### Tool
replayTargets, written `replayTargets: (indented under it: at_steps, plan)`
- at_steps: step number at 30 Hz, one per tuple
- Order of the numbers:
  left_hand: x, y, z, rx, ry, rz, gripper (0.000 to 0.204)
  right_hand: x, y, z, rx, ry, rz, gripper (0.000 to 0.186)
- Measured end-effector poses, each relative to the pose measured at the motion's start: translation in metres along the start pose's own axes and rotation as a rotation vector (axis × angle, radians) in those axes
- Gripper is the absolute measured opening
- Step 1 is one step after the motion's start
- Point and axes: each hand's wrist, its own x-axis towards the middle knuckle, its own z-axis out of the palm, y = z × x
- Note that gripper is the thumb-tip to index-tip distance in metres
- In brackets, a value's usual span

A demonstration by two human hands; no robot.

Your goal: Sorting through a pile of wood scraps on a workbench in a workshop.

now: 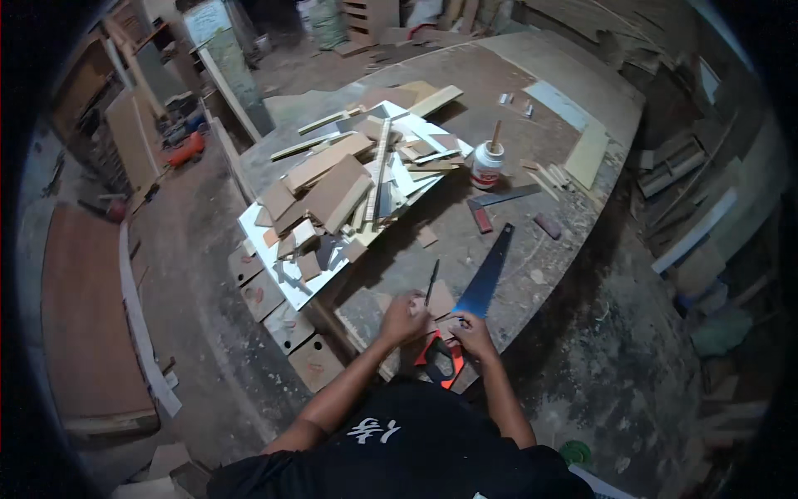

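Note:
My left hand (403, 318) has curled fingers beside a thin dark tool (431, 281) and small wooden pieces (440, 299); what it holds is unclear. My right hand (472, 334) is closed, its fingertips pinched on something small I cannot make out, above a hand saw. The saw's blue blade (486, 274) points away from me along the worktable (573, 241), and its red-and-black handle (451, 366) lies below my hands, near the table's front edge.
A white board (295, 293) bears a heap of wood offcuts (332, 191). A glue bottle (486, 166), try square (503, 196), reddish block (546, 224) and wooden strips (549, 179) lie rightward. A red compressor (184, 150) and curved panel (91, 316) stand left; stacked boards (698, 216) line the right.

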Motion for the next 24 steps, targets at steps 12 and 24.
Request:
replayTargets:
  at_steps: [12,24]
  plan:
    - [0.06,-0.042,-0.119,0.85,0.444,0.072,0.054,0.035,0.001,-0.066,-0.421,0.208,0.068,0.013]
    - [0.027,-0.01,-0.036,0.191,0.131,0.356,0.041,0.05,-0.076,-0.008,-0.092,0.086,-0.124,0.041]
